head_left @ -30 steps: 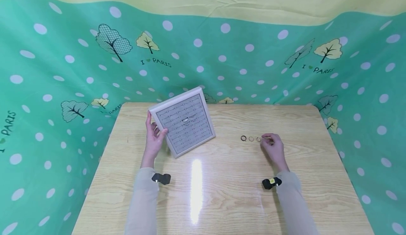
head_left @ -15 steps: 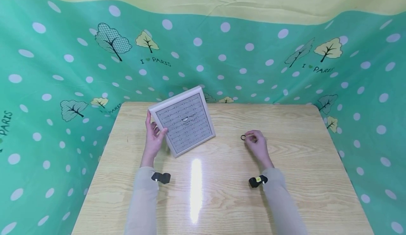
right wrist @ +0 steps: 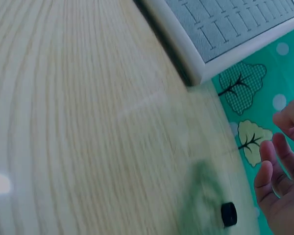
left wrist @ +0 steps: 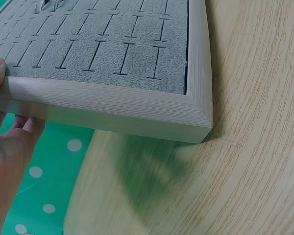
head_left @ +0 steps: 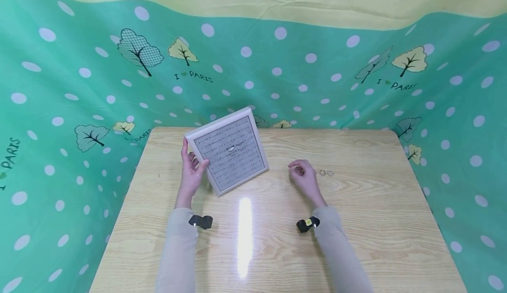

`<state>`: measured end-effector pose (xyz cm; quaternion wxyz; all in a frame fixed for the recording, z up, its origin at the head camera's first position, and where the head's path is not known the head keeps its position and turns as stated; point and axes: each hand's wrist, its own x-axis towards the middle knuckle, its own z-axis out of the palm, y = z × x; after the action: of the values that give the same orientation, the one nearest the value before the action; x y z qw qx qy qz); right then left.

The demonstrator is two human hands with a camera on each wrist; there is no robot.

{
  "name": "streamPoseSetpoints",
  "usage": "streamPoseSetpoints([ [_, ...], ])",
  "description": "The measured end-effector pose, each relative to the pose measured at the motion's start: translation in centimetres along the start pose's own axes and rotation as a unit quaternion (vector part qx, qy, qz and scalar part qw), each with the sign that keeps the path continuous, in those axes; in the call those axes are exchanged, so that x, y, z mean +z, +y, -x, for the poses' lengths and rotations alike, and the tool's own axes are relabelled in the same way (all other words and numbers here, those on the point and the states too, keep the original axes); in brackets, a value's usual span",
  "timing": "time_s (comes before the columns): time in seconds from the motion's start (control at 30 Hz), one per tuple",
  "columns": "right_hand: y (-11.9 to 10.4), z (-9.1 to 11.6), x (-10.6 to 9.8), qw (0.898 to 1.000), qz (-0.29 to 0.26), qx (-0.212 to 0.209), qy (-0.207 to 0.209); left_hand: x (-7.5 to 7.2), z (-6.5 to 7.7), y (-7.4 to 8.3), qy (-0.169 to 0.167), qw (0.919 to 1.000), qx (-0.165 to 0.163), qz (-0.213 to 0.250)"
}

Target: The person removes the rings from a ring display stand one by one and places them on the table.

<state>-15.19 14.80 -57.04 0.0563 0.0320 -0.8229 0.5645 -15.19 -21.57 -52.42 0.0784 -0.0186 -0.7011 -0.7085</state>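
Note:
My left hand [head_left: 192, 174] holds the left edge of a square ring display tray [head_left: 222, 181], thumb on the front of the frame and fingers behind. The tray leans tilted, its grey slotted pad [left wrist: 142, 58] facing me; several rings [head_left: 231, 149] sit in slots near its middle. My right hand [head_left: 306, 181] hovers to the right of the tray, fingers loosely bent, with nothing visible between them. Below it in the right wrist view lies a black ring [right wrist: 229, 214] on the table. Thin metal rings [head_left: 322, 172] lie just right of that hand.
The wooden table [head_left: 376, 222] has a bright light reflection in front of the tray. A green dotted curtain [head_left: 277, 86] hangs behind the table and along both sides. Each wrist wears a small black camera [head_left: 307, 224].
My right hand has moved left across the row of rings, from its right end to over the black one. A thin ring now shows where the hand was. Left hand and tray hold still.

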Motion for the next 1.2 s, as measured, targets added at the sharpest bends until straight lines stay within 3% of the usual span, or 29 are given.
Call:
streamPoseSetpoints([
  [0.33,-2.1,-0.5,2.0,0.999,-0.011,-0.028,-0.025,0.0,0.0,0.1,-0.002,0.9998,0.011,-0.018],
  [0.67,-4.3,-1.5,4.3,0.997,-0.032,-0.038,-0.051,-0.1,0.0,0.2,-0.007,0.9997,-0.008,-0.022],
  [1.0,-10.6,-1.7,5.3,0.991,-0.049,-0.079,-0.098,-0.1,0.1,0.3,-0.006,0.9996,-0.024,-0.016],
  [1.1,-11.4,-1.9,5.9,0.989,-0.048,-0.09,-0.108,-0.1,0.1,0.3,-0.006,0.9996,-0.023,-0.016],
  [1.2,-10.3,-2.7,7.3,0.988,-0.047,-0.105,-0.106,-0.1,0.1,0.3,-0.006,0.9998,-0.018,-0.01],
])
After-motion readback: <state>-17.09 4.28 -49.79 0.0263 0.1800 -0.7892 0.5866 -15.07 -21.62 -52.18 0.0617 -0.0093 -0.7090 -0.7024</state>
